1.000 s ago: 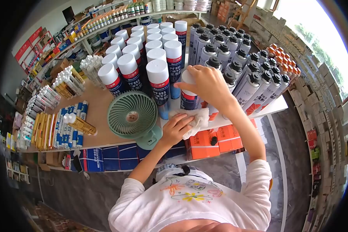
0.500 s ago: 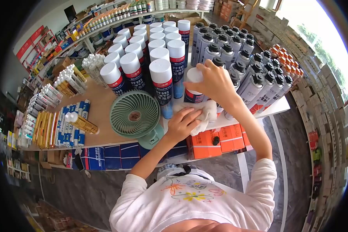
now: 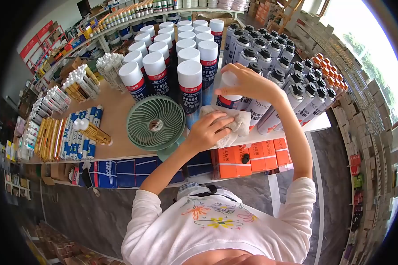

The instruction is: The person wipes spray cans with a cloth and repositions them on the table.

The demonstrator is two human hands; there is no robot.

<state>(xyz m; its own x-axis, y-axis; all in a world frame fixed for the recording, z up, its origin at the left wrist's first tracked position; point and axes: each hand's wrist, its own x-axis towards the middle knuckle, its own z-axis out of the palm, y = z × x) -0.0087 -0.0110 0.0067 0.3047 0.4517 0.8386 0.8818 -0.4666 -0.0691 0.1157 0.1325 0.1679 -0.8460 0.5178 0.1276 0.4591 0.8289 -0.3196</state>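
Observation:
My right hand (image 3: 254, 84) grips the white cap of a dark-blue spray can (image 3: 229, 100) with a red band, near the table's front edge. My left hand (image 3: 209, 131) is closed on a whitish cloth (image 3: 239, 122), which it presses against the lower part of that can. The can's base is hidden behind the cloth. Left of my hands stands a similar white-capped spray can (image 3: 190, 90), with several more in rows behind it. Grey cans with black tops (image 3: 278, 79) stand close on the right of my right hand.
A green fan (image 3: 155, 123) stands at the table's (image 3: 115, 150) front edge, left of the cans. Sealant tubes (image 3: 53, 134) lie and stand farther left. Below are orange boxes (image 3: 264, 155) and blue boxes (image 3: 125, 171). Packed shelves (image 3: 371, 119) line the right side.
The view has shifted slightly. The right hand still holds the can's cap, and the cloth in the left hand lies more spread out against the can.

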